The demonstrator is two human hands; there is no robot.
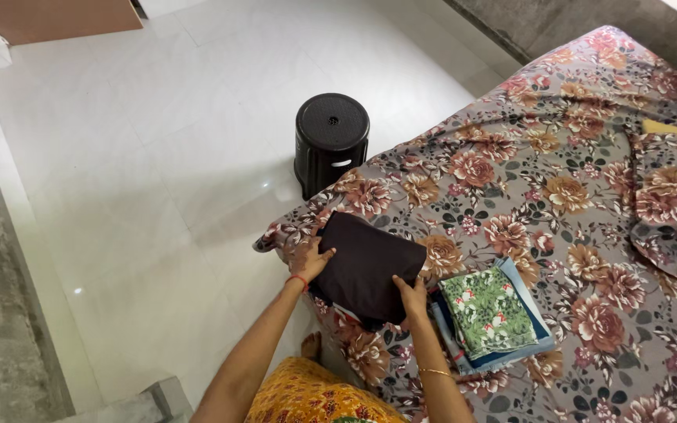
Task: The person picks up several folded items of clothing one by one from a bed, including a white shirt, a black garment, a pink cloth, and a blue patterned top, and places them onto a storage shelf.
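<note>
Both hands are on the dark cloth (370, 266) now, at the near corner of the bed (589, 196). The left hand (309, 259) pinches its left edge, fingers closed on the fabric, a red thread at the wrist. The right hand (411, 296) grips the lower right edge, fingers curled over it, a gold bangle further down the arm.

The cloth lies flat on the flowered sheet, already folded down to a compact, roughly square packet, so by the look of it the folding of this piece is nearly done; perhaps a last fold or a smoothing is left.

Just beside it on the right sits a stack (489, 317) of folded pieces: a green printed one on top, pale blue and dark blue beneath. That pile looks finished. The dark cloth is not on it yet.

A black stool (331, 141) stands on the white floor, touching or almost touching the bed's edge. Further up the bed, a yellow scrap (671, 128) and a rumpled flowered cover (671, 204) lie unfolded.
</note>
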